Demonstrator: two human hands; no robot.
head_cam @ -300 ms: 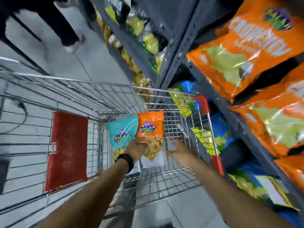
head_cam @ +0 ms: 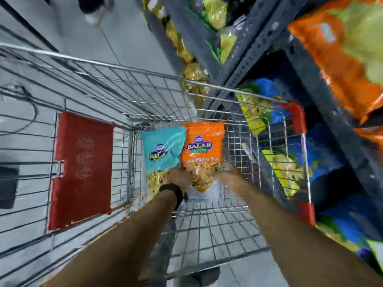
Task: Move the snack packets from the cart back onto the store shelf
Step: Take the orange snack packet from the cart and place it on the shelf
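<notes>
Two snack packets lie side by side on the floor of the wire cart (head_cam: 124, 69): a teal packet (head_cam: 163, 150) and an orange packet (head_cam: 202, 150). My left hand (head_cam: 179, 178), a black band on its wrist, is closed over the lower edges where the two packets meet, mostly on the orange one. My right hand (head_cam: 229, 176) is blurred and sits at the orange packet's lower right corner, fingers spread. A white packet (head_cam: 215, 193) shows partly from under the orange one. The dark store shelf (head_cam: 310, 79) stands just right of the cart.
The cart's red flap (head_cam: 80, 170) hangs on its left side. The shelves at right hold large orange bags (head_cam: 342, 59) and blue and yellow bags (head_cam: 290, 162). Another person's shoe (head_cam: 93, 15) is on the grey floor beyond the cart.
My right hand has moved left, up against the orange packet. My left hand stays on the packets' lower edges. The view has shifted and blurred a little.
</notes>
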